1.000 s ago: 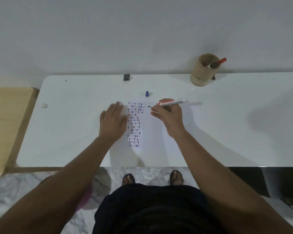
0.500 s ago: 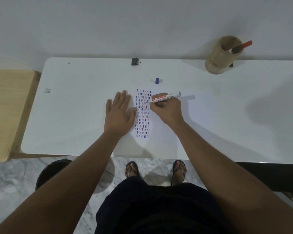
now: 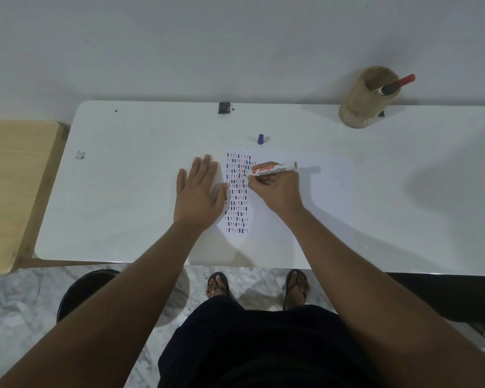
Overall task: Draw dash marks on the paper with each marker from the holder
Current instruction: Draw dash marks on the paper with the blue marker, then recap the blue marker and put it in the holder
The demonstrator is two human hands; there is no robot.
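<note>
White table (image 3: 123,191): blue cap (image 3: 260,139) beyond paper (image 3: 277,219); holder (image 3: 367,98) far right.

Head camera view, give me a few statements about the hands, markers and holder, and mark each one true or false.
1. The right hand holds a marker with its tip on the paper. True.
2. The left hand grips a second marker. False: it lies flat and open at the paper's left edge.
3. The holder is empty. False: a red-capped marker stands in it.
4. A blue cap lies on the table beyond the paper. True.
5. The paper is blank. False: rows of dashes cover its left part.
</note>
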